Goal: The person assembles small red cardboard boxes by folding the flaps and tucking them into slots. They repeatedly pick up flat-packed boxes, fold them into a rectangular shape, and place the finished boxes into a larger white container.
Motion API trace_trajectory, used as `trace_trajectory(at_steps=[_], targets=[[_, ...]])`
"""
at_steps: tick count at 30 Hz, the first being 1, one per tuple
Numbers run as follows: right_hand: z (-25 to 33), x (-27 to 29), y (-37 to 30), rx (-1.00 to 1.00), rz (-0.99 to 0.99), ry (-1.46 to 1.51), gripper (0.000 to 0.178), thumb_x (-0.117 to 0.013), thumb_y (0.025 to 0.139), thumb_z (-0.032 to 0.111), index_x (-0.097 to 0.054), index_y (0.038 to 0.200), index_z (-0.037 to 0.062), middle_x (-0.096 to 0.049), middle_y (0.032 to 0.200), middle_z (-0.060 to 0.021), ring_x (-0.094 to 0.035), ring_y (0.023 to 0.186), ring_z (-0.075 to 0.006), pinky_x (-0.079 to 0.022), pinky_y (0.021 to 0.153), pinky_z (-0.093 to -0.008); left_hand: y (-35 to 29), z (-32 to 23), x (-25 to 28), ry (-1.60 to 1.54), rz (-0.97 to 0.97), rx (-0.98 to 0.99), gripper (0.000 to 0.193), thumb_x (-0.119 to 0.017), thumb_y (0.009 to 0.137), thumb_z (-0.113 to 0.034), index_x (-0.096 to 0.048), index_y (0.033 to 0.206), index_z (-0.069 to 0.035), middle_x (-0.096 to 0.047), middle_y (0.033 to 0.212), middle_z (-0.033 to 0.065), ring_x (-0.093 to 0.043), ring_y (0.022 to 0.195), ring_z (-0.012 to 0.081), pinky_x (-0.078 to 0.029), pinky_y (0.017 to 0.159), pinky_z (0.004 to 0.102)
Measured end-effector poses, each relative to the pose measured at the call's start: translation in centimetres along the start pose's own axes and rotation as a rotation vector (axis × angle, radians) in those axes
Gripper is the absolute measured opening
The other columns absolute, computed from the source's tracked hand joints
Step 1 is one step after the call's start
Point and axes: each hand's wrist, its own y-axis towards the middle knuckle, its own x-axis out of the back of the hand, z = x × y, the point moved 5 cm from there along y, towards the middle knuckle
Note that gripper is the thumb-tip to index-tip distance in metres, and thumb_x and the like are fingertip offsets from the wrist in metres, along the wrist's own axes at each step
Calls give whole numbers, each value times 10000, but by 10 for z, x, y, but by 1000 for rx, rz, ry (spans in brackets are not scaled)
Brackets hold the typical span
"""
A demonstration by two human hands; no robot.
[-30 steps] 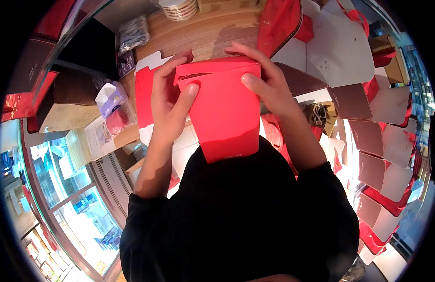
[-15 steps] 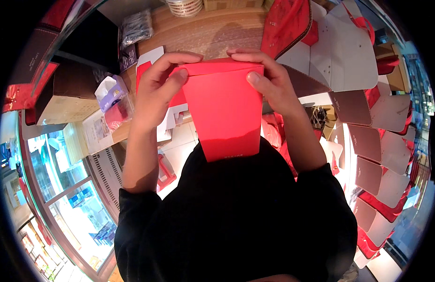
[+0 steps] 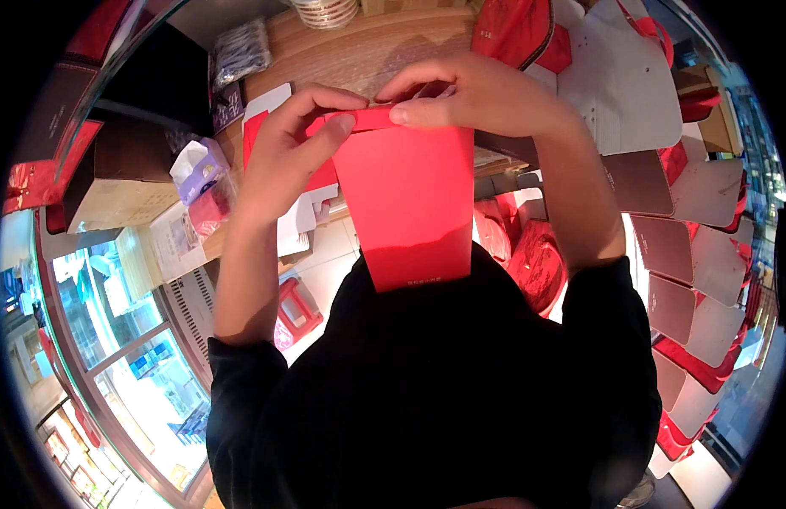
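A tall red paper box point(image 3: 410, 199), narrower at its lower end, stands against my black shirt at the table's near edge. My left hand point(image 3: 291, 153) grips its upper left corner, thumb on the front edge and fingers curled over the top. My right hand point(image 3: 474, 97) bends across the top, its thumb and fingers pinching the folded top flap near the middle. The far side of the box and part of the right fingers' grip are hidden. Behind my left hand, more red and white flat card pieces point(image 3: 261, 106) lie on the table.
A wooden table point(image 3: 350, 68) extends beyond the box, with stacked bowls point(image 3: 325, 12) and a plastic-wrapped bundle point(image 3: 240, 53) at the back. A purple tissue box point(image 3: 198, 168) sits left. Several red bags with white and brown panels point(image 3: 618, 85) line the right side.
My right hand has left the box's upper right corner and moved left along the top to the middle of the flap. My left hand stays at its corner.
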Motion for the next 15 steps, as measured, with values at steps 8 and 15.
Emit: trace_trajectory(at_steps=[8, 15], targets=[[3, 2, 4, 59, 89, -114, 343, -614, 849, 252, -615, 1116, 37, -637, 993, -80, -590, 924, -151, -454, 804, -265, -3, -2, 3, 10, 37, -5, 171, -552, 868, -48, -610, 1026, -16, -616, 1018, 58, -566, 960, 128, -436, 857, 241], [-2, 1, 0, 100, 101, 5, 331, -595, 876, 240, -605, 1143, 43, -641, 1003, -66, -593, 910, -127, -459, 789, -249, -14, -5, 2, 16, 89, -107, 279, -567, 859, -36, -565, 1137, -9, -585, 1124, 92, -546, 1043, 158, -443, 893, 276]])
